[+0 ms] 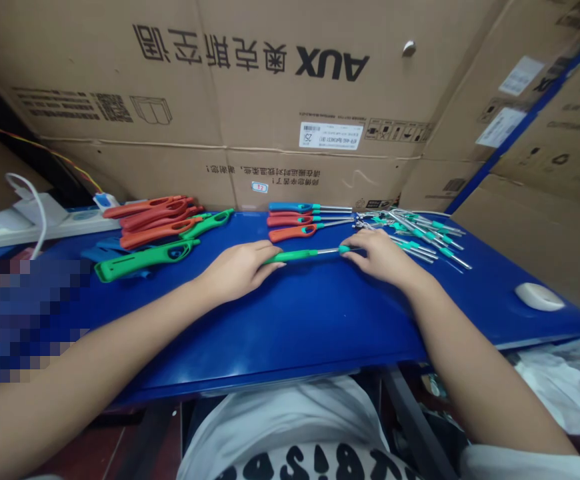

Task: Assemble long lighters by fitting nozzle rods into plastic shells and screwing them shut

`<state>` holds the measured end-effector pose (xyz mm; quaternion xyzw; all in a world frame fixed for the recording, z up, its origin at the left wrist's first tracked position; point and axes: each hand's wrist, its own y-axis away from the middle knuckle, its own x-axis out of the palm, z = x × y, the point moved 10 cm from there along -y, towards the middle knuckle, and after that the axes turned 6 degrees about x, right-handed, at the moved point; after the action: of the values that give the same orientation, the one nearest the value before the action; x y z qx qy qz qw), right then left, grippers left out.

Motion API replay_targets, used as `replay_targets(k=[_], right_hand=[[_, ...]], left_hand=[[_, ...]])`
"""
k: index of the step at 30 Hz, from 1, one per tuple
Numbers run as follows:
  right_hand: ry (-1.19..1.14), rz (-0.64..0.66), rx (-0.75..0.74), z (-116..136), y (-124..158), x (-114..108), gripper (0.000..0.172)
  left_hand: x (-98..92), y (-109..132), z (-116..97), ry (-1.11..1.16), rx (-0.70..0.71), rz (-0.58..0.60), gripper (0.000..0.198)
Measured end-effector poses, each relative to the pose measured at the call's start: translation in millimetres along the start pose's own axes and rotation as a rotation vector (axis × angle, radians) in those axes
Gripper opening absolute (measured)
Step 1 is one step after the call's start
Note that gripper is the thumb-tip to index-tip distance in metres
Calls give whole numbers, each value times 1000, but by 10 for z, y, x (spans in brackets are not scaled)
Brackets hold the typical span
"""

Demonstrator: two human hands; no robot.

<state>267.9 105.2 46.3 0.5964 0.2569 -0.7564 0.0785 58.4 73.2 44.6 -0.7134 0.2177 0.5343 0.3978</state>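
Observation:
My left hand point(243, 270) is closed round the green handle of a long-nosed lighter point(297, 255), held level just above the table. A metal tube point(327, 251) runs from the handle's right end toward my right hand point(383, 257). There, my fingers pinch the teal fitting point(344, 249) at the tube's far end. Behind this lighter lie a blue lighter point(290, 208), a red one point(290, 220) and an orange one point(290, 233), their metal noses pointing right. Just beyond my right hand is a loose pile of metal tubes point(430, 233) with teal fittings and thin wires.
Red, orange, green and blue lighter handles point(145, 260) are heaped at the left of the blue table point(290, 333). A power strip point(80, 219) with a white cable lies behind them. Cardboard point(250, 120) walls the back and right. A white computer mouse point(539, 297) sits at right.

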Motion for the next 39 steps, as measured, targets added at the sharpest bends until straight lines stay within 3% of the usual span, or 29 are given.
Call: replay_targets(k=[5,8,13,18,26,29,32,35,39], right_hand=[[-152,5,-233,469,57,52,23],[-106,9,-320,687,100,110,26],[-112,-76,-388,746,130,27,24],[92,-148,-468,858,202,-8,28],[168,-253,-513,994,310,-57,23],[152,-220,-504,980,309,-17,24],[94,-168,-451,903,256,28,24],[-39,-35,-355,752,167,110,21],[-190,159,-189,480,105,221,12]], left_hand=[[18,10,-129,56,25,14,34],[37,17,-207,82,34,15,36],[-36,12,-227,165,53,-62,33],[-66,21,-195,318,18,-128,28],[210,38,-73,690,-176,-36,36],[258,36,-54,723,-194,-5,37],[172,9,-89,560,-116,-49,35],[138,-15,-208,356,-33,-51,33],[224,-15,-368,220,-11,30,43]])
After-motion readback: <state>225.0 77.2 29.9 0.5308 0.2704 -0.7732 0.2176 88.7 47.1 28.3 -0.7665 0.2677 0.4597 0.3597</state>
